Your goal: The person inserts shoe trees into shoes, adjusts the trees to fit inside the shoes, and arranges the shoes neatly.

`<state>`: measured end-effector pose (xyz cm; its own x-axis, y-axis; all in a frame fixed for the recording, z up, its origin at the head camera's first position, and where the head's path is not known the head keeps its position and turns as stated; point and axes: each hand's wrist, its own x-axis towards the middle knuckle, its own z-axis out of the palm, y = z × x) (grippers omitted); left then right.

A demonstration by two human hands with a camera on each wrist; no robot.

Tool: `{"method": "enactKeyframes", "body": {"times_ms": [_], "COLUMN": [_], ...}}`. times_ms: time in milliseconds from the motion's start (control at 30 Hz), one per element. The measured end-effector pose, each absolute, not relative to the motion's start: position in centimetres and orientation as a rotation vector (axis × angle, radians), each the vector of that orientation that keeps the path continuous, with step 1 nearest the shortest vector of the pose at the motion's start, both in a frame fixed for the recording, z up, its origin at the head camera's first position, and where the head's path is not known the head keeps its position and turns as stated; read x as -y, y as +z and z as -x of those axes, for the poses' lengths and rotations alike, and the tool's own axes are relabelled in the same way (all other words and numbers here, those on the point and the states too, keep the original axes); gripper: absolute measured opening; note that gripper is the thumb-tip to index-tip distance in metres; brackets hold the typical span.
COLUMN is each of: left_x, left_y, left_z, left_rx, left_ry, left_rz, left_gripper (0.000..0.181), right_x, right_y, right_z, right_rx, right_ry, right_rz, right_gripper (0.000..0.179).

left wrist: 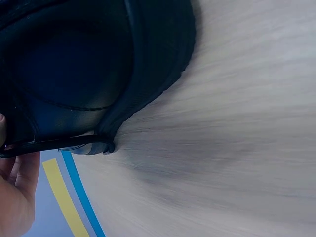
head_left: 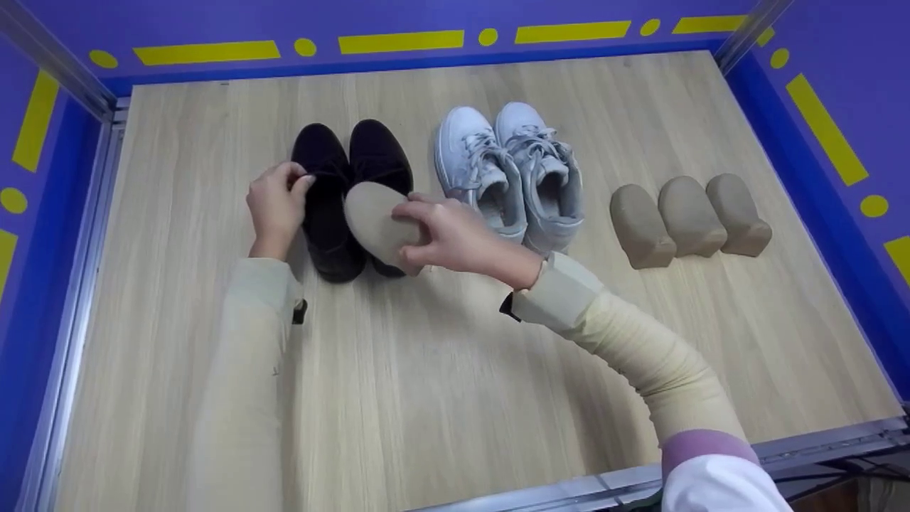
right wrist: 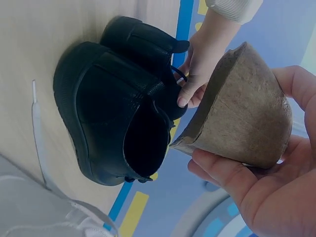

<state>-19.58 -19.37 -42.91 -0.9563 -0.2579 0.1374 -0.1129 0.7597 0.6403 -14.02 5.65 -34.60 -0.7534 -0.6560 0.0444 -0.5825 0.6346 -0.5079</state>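
Observation:
A pair of black shoes stands side by side, the left shoe (head_left: 318, 148) and the right shoe (head_left: 377, 149), toes toward the back wall. At the left shoe's opening, my left hand (head_left: 276, 210) pinches the edge; the left wrist view shows the thumb on one side of the rim (left wrist: 47, 144) and fingers on the other. My right hand (head_left: 458, 235) grips a brown moulded shoe insert (head_left: 377, 217) between thumb and fingers, held above the right black shoe and covering part of it. Up close, the insert (right wrist: 242, 113) looks like a hollow, toe-shaped shell, apart from the shoes.
White lace-up sneakers (head_left: 466, 146) stand just right of the black shoes, near my right wrist. Three more brown inserts (head_left: 689, 213) lie in a row on the right of the wood-grain table (head_left: 426, 398). Blue walls (head_left: 398, 18) with yellow marks border the back and sides.

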Motion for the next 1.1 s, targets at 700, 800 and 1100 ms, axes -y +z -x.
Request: {"method": "enactKeyframes", "body": {"times_ms": [700,800,1100], "left_x": [19.5,19.5,19.6], "left_y": [-42.8,-42.8,-42.8], "left_z": [19.4,19.4,19.4], "left_rx": [2.74,2.742,2.752], "left_ry": [-0.967,-0.972,-0.974], "left_rz": [-0.238,-0.225,-0.212], "left_gripper": [0.018,0.018,0.019], "right_x": [-1.7,-1.2,-0.3], "right_y": [-34.7,-34.6,-34.7], "right_z": [14.9,15.0,15.6], "right_rx": [-2.609,-2.61,-2.614], "right_ry": [-0.647,-0.624,-0.589], "right_rz": [1.067,1.056,1.002], "right_gripper": [0.047,0.047,0.046]}}
